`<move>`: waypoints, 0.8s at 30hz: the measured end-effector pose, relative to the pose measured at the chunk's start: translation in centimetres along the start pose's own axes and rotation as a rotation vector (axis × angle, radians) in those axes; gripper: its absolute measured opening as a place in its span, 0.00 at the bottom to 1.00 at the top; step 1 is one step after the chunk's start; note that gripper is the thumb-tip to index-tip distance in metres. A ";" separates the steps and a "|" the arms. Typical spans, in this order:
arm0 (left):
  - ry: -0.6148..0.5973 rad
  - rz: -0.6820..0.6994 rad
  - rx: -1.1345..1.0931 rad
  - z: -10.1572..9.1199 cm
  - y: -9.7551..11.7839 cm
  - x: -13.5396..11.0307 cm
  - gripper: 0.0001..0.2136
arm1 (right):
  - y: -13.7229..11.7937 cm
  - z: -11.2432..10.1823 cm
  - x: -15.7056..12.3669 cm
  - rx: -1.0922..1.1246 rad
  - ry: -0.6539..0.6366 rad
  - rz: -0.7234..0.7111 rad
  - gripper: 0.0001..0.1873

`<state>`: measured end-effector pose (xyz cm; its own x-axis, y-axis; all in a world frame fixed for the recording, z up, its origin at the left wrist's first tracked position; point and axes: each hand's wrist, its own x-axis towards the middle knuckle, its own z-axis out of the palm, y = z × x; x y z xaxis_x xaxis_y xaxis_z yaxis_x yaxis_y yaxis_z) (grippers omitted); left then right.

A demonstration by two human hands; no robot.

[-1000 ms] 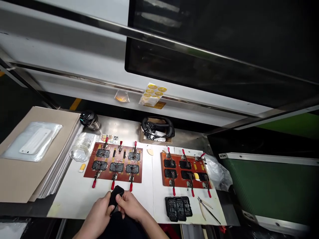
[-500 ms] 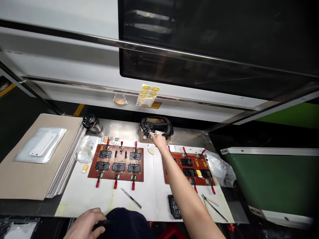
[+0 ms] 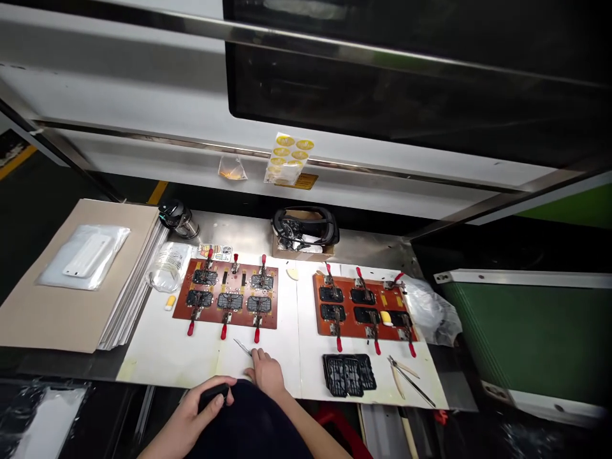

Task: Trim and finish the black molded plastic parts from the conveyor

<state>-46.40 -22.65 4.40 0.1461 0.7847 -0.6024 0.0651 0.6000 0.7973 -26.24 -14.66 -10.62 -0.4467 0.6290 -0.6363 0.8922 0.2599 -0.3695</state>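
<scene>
My left hand (image 3: pixel 206 404) is at the bench's front edge, shut around a black plastic piece (image 3: pixel 213 396). My right hand (image 3: pixel 268 374) rests on the white sheet (image 3: pixel 153 360), covering the lower end of a slim steel blade tool (image 3: pixel 243 347). Whether it grips the tool is hidden. Just beyond that hand lies a reddish-brown fixture board (image 3: pixel 180 310) with red-handled toggle clamps. An orange board (image 3: pixel 354 333) with similar clamps sits to the right, behind a stack of black plastic frames (image 3: pixel 349 375).
Steel tweezers (image 3: pixel 411 382) lie at the sheet's right. A cardboard stack (image 3: pixel 71 274) with a bagged white phone case (image 3: pixel 86 255) sits left. A clear plastic bag (image 3: pixel 430 312) and a box holding a black strapped device (image 3: pixel 305 229) stand beyond the boards.
My right hand has come back from the box at the rear to the sheet's front, onto the blade tool. My left hand has moved slightly right, still holding the black piece.
</scene>
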 end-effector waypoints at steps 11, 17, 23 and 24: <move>0.292 0.024 0.099 1.8 -0.3 -0.8 0.17 | -0.4 -2.9 -3.0 0.195 0.117 -0.169 0.10; 0.426 0.084 0.031 2.9 4.0 -2.0 0.21 | -5.3 -13.1 -10.5 0.890 -0.095 -0.464 0.17; 0.411 0.133 -0.029 3.4 8.6 -2.5 0.22 | -10.0 -16.6 -14.4 0.717 -0.061 -0.510 0.21; 0.410 0.152 -0.019 3.4 9.1 -2.6 0.22 | -10.3 -16.5 -14.4 0.665 -0.035 -0.505 0.21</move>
<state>-42.80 -19.72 13.33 -0.2518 0.8589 -0.4460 0.0547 0.4728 0.8795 -27.84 -14.29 13.56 -0.7940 0.5270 -0.3031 0.3630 0.0110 -0.9317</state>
